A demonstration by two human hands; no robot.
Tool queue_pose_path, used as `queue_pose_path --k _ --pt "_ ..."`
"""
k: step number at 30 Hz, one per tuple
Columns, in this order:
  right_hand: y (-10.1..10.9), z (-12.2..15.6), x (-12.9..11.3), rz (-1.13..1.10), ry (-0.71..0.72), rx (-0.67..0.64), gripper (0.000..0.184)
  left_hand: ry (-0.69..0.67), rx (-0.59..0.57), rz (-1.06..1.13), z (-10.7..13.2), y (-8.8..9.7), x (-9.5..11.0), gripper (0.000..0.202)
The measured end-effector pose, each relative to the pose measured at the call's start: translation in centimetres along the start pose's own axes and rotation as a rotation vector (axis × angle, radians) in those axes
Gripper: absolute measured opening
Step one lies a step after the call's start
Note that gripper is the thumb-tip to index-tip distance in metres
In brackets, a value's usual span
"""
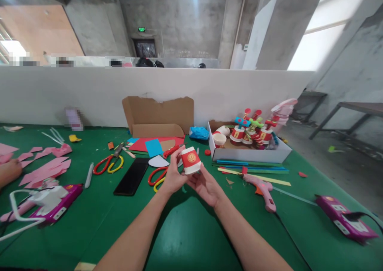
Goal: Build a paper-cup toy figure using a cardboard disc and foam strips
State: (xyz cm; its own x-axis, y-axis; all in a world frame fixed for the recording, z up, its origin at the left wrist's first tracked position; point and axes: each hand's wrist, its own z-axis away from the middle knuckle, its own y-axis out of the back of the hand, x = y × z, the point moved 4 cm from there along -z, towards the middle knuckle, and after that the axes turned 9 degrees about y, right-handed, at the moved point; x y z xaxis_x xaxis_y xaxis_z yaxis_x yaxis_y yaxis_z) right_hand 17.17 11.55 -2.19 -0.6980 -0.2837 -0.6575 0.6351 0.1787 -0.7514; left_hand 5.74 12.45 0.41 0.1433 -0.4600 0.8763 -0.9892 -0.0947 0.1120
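Centrally, the left hand (172, 177) and right hand (208, 187) are holding a cup (191, 159) above the tabletop (191, 235), fingers clamped on its side and rim, seemingly inspecting it, any next move calling for a gentle, steady grip.

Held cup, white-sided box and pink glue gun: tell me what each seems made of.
Held cup: probably smooth paper, judging by the printed red-and-gold band on white.
Box: likely cardboard, matte white outside, bare brown inside.
Glue gun: apparently moulded plastic, from its smooth, even pink body.
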Motion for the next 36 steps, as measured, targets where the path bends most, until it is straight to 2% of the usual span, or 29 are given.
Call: queue_pose_path --k 3,5,8,11,14,17,21,23,27,30,33,36 --pt "0.1 0.0 -0.6 0.061 0.081 0.000 0.041 -0.051 -0.011 -0.099 0.1 0.3 0.2 0.080" --pt "0.3 -0.1 -1.4 0.155 0.192 0.040 0.044 -0.034 -0.095 -0.115 -0.1 0.6 0.2 0.088" --pt "0.5 -0.1 -2.9 0.371 0.387 0.088 0.055 0.127 -0.231 0.071 -0.5 1.2 -0.5 0.102" --pt "0.3 0.0 -3.7 0.581 0.521 0.055 0.071 0.324 -0.196 0.323 -0.8 1.6 -1.0 0.098" --pt "0.0 0.1 -3.6 0.740 0.576 -0.015 0.078 0.425 -0.139 0.431 -0.8 1.5 -1.0 0.094" --pt "-0.2 0.2 -3.0 0.784 0.562 -0.080 0.076 0.480 -0.118 0.413 -0.6 1.2 -0.7 0.083" --pt "0.1 -0.1 -2.2 0.598 0.450 -0.078 0.087 0.465 -0.040 0.344 -0.6 1.6 -0.4 0.068" --pt "0.4 -0.2 -1.9 0.448 0.346 -0.042 0.079 0.415 -0.028 0.304 -0.7 1.8 -0.1 0.063" --pt "0.8 -0.3 -1.7 0.244 0.213 -0.014 0.057 0.335 -0.094 0.247 -0.6 1.7 0.5 0.056" --pt "0.7 -0.2 -2.0 0.221 0.221 -0.017 0.052 0.327 -0.112 0.277 -0.5 1.5 0.7 0.060" --pt "0.5 -0.2 -2.3 0.243 0.253 -0.033 0.052 0.354 -0.082 0.317 -0.5 1.5 0.3 0.068" --pt "0.4 -0.2 -2.4 0.266 0.268 -0.035 0.054 0.381 -0.069 0.324 -0.6 1.5 -0.3 0.066"
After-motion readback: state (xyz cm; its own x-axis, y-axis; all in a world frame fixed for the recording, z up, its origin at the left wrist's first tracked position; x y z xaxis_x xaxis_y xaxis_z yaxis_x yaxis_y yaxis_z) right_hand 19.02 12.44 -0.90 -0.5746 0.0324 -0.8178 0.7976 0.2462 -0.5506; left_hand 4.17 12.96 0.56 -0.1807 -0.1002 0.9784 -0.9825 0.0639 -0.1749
